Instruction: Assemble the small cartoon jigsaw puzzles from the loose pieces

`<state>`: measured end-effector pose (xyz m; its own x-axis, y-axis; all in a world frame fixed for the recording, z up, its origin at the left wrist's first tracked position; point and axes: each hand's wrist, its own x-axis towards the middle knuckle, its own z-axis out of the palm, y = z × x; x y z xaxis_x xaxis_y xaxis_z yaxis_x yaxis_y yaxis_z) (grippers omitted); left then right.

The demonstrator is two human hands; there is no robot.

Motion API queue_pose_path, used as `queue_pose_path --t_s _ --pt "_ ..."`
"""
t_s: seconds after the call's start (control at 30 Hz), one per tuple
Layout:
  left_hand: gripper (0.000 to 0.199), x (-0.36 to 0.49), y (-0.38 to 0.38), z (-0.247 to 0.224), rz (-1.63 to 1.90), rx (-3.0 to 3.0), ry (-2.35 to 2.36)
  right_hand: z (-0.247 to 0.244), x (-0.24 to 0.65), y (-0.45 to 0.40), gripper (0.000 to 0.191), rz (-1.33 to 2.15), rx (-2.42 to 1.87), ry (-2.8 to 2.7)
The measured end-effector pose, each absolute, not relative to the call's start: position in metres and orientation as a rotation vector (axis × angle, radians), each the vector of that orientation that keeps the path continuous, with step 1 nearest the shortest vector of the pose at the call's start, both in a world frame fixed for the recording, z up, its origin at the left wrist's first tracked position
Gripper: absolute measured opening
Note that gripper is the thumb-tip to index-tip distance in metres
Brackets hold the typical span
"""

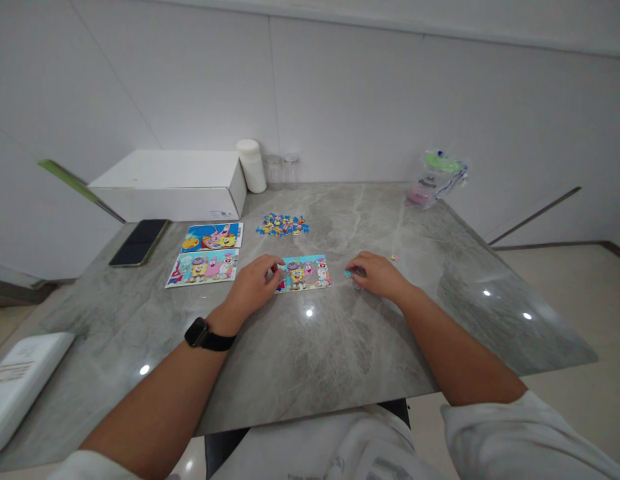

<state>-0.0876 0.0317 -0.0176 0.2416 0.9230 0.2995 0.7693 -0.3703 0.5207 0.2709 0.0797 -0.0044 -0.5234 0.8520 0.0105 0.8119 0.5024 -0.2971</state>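
Note:
A colourful cartoon puzzle (310, 272) lies flat on the grey marbled table (320, 360). My left hand (255, 283) rests at its left edge, fingers curled; whether they hold anything is hidden. To the right of the puzzle, my right hand (373, 273) has its fingers bent down over small blue puzzle pieces (348, 274) at the tabletop. Its grip on them is too small to make out. One yellow and pink piece (395, 258) lies beyond that hand. Farther back is a heap of mixed pieces (283, 225). Two printed picture sheets (213, 237) lie to the left.
A black phone (140, 243) lies left of the sheets. Behind stand a white box (170, 187), a white bottle (252, 167) and two clear jars (291, 172). A plastic bag (437, 179) sits at the back right, a white object (27, 380) at the left edge.

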Motion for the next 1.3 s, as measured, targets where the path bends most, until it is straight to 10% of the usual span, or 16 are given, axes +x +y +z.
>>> queue_pose_path --t_s 0.87,1.3 --pt "0.028 -0.062 0.015 -0.001 0.621 2.602 1.178 0.046 0.212 0.123 0.009 0.827 -1.090 -2.388" --pt "0.035 -0.060 0.012 0.005 0.529 2.550 1.140 0.009 0.175 0.131 0.012 0.520 -1.154 -2.677"
